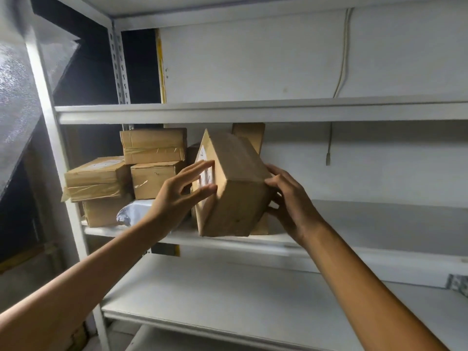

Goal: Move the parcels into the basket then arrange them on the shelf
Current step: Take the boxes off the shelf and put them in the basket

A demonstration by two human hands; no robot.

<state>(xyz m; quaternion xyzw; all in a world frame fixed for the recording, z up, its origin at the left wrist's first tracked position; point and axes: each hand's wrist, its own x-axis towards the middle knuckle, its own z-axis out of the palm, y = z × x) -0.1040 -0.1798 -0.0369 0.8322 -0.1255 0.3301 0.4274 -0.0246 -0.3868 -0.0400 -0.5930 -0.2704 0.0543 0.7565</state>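
Leaning at a tilt, a brown cardboard parcel (pixel 238 188) rests its lower edge on the front of the middle shelf board (pixel 367 224) of a white metal rack, and its top corner reaches nearly to the board above. A white label (pixel 206 173) is on its left face.

The left hand (pixel 177 196) is at that labelled face. Its fingers (pixel 202 165) are straight and spread, touching the face and not curled round anything. The right hand (pixel 291 201) is at the parcel's right side, where its fingers (pixel 272 182) curl over the right edge and below the lower right corner, grasping the parcel.

To the left on the same board are more taped parcels. A top box (pixel 153 145) sits on a second box (pixel 154 179). Beside them, a wide flat box (pixel 95 177) lies on a low box (pixel 106 214) at the rack's left post. A silvery plastic mailer (pixel 134 211) lies under the second box, just left of the left wrist.

Behind the tilted parcel, a flat brown cardboard piece (pixel 249 135) stands upright against the back wall. A cream cable (pixel 342 54) hangs down that wall and passes behind the upper board.
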